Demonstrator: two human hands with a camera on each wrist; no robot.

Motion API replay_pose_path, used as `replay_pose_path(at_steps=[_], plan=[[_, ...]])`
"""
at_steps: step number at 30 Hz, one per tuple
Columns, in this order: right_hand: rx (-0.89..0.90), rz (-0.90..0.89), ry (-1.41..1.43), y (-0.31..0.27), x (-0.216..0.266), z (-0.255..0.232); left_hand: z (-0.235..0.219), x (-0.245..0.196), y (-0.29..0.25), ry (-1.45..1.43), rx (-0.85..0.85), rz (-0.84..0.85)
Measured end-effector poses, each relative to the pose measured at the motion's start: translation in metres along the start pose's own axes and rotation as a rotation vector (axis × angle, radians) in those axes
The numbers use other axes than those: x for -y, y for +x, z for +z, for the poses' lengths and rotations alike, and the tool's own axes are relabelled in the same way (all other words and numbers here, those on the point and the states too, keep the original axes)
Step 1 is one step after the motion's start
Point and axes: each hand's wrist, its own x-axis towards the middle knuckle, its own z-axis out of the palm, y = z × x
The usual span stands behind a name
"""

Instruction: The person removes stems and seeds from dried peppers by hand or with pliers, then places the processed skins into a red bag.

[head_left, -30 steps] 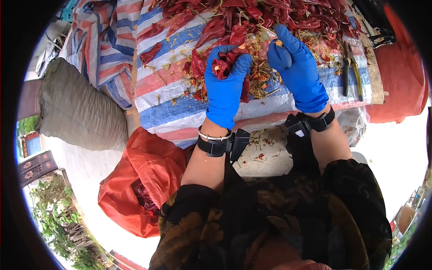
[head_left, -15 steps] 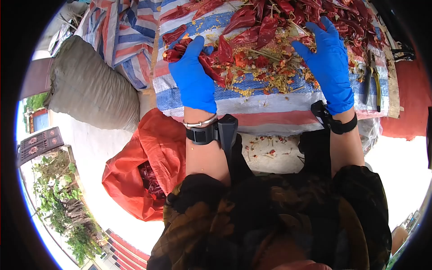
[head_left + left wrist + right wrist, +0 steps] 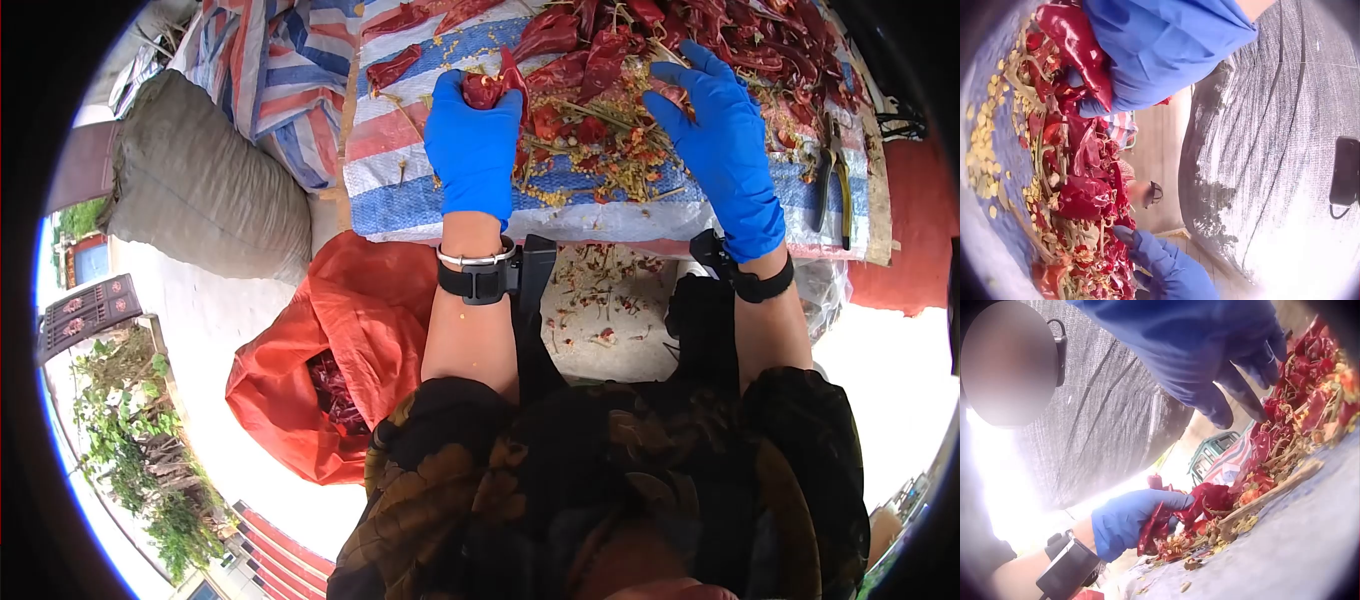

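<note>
My left hand [image 3: 470, 145], in a blue glove, grips dried red chili peppers [image 3: 484, 92] at the front left of the sheet. In the left wrist view a glossy chili pepper [image 3: 1075, 47] lies along the fingers. My right hand [image 3: 722, 140], gloved alike, is spread over the near edge of the chili pile [image 3: 770, 60], and nothing shows in its grasp. Its straight fingers point down at the peppers in the right wrist view. Between the hands lie loose yellow seeds [image 3: 545, 192], stems and torn red pieces.
Yellow-handled pliers [image 3: 845, 195] lie at the right of the striped sheet [image 3: 400, 210]. A full grey sack [image 3: 205, 180] stands to the left. Below it, an open red bag [image 3: 290, 400] holds dried chilies. Stem scraps litter the ground [image 3: 610, 350] under the table edge.
The right hand, pinching a small piece a second ago, has opened and moved over the pile. The left hand swung out left, then returned rightward, still holding chilies. The head view shifted.
</note>
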Motion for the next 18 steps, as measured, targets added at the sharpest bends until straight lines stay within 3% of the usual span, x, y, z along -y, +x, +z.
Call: replay_pose_path(at_steps=[2, 3, 4, 6, 7, 9, 10, 12, 13, 16, 18], plan=[[-0.015, 0.003, 0.037, 0.001, 0.002, -0.004, -0.006, -0.001, 0.000, -0.511, -0.085, -0.052], [-0.027, 0.001, 0.072, 0.001, 0.003, -0.006, -0.010, -0.006, -0.001, -0.752, -0.050, -0.054], [-0.030, 0.008, 0.068, -0.001, 0.005, -0.006, -0.014, -0.010, -0.002, -0.753, -0.042, -0.052], [0.036, 0.010, 0.378, -0.001, 0.010, -0.005, -0.022, -0.016, -0.004, -1.003, 0.117, -0.109], [0.032, 0.010, 0.374, -0.001, 0.015, -0.005, -0.024, -0.023, -0.008, -1.048, 0.159, -0.157], [0.166, -0.078, 0.719, 0.000, 0.029, -0.006, -0.021, -0.029, -0.013, -1.101, 0.204, -0.161], [0.163, -0.080, 0.714, -0.001, 0.037, -0.006, -0.019, -0.032, -0.014, -1.150, 0.248, -0.169], [0.154, -0.095, 0.958, -0.004, 0.052, -0.004, -0.012, -0.030, -0.017, -1.169, 0.258, -0.142], [0.212, -0.018, 1.200, -0.007, 0.055, 0.000, -0.012, -0.030, -0.019, -1.181, 0.334, -0.188], [0.221, 0.007, 1.186, -0.007, 0.057, 0.005, -0.013, -0.033, -0.025, -1.244, 0.411, -0.323], [0.228, -0.007, 1.076, -0.005, 0.057, 0.000, -0.018, -0.038, -0.028, -1.447, 0.572, -0.430]])
